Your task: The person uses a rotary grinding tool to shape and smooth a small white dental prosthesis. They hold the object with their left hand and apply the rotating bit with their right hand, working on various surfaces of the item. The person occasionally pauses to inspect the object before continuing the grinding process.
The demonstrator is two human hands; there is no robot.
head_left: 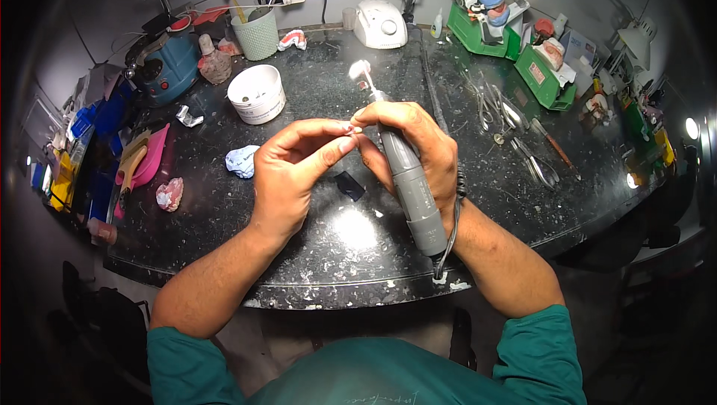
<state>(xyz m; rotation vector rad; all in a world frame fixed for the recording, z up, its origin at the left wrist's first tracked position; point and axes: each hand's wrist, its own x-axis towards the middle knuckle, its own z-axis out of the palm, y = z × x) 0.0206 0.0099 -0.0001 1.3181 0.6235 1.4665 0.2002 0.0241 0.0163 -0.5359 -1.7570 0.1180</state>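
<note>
My right hand [423, 134] is wrapped round a dark grey rotary handpiece [409, 188], which points up and away from me. At its tip sits a small pale wheel-like bit [361, 70], overexposed by the light. Thumb and fingers of my left hand [293, 162] pinch a tiny whitish-pink piece [356, 130], too small to name. A fingertip of my right hand meets the left fingertips at that piece. Below the hands a small black flat scrap [349, 185] lies on the dark speckled worktop [314, 259]. From the handpiece a cord [448, 252] runs beside my right wrist.
To the left stand a white tub [257, 99], a crumpled bluish lump [241, 161], a pink dental model [170, 194] and a pink dustpan [151, 157]. A white control box [380, 25] is at the back. Metal hand tools [515, 117] and green bins [544, 80] occupy the right.
</note>
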